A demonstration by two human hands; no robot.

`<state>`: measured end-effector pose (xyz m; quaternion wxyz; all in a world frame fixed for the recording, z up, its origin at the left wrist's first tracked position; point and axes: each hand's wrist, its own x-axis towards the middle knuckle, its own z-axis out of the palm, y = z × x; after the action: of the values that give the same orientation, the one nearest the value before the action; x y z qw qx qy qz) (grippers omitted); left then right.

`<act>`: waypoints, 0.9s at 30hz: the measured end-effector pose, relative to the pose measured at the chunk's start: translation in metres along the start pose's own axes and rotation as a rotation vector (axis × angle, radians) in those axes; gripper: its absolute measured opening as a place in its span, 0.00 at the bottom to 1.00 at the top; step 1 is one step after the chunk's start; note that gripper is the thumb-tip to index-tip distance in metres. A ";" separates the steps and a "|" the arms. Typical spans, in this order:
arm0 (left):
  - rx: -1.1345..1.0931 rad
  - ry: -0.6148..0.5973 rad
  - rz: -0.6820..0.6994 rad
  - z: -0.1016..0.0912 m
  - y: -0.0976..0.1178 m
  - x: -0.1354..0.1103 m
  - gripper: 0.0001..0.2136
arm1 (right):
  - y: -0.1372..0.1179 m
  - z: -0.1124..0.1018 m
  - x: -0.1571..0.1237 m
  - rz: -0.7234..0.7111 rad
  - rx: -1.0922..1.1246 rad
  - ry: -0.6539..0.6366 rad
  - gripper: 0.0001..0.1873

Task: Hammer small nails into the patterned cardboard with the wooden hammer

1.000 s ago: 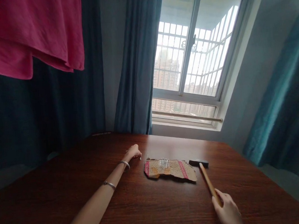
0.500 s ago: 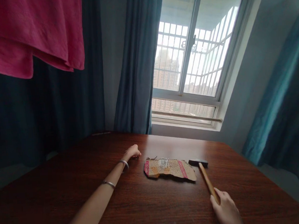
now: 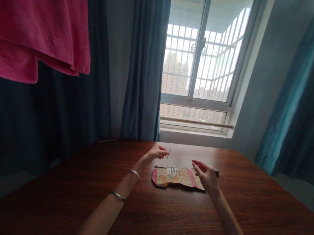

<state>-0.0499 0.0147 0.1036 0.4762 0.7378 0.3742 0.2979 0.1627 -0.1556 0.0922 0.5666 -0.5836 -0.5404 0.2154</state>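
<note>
My left hand (image 3: 157,152) is closed in a pinch on a thin nail (image 3: 169,153), held in the air above the far left part of a wooden board. That board (image 3: 183,179) lies flat, patterned with dots and pink bands, one edge ragged. Several nails (image 3: 172,170) stand upright in it, left of its middle. Over the board's right end hovers my right hand (image 3: 208,178), its thumb and forefinger apart with nothing visible between them. Behind it, the end of a hammer's dark head (image 3: 216,172) shows; my hand and forearm hide the rest.
All this lies on a dark brown wooden table (image 3: 152,217). A barred window (image 3: 197,76) is beyond it, with blue curtains (image 3: 141,79) either side. Pink cloth (image 3: 51,39) hangs at the upper left.
My right hand has let go of the hammer's handle and moved forward and left, over the board. My left hand has moved right and up from the table, and a nail now shows in its fingers.
</note>
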 end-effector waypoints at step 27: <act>0.091 0.112 0.225 0.046 -0.011 0.005 0.17 | 0.055 0.052 0.046 0.037 0.236 -0.094 0.21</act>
<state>-0.0135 -0.0004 0.0769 0.3841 0.7782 0.3283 0.3729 0.1543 -0.0806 0.0463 0.6014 -0.5119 -0.5265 0.3148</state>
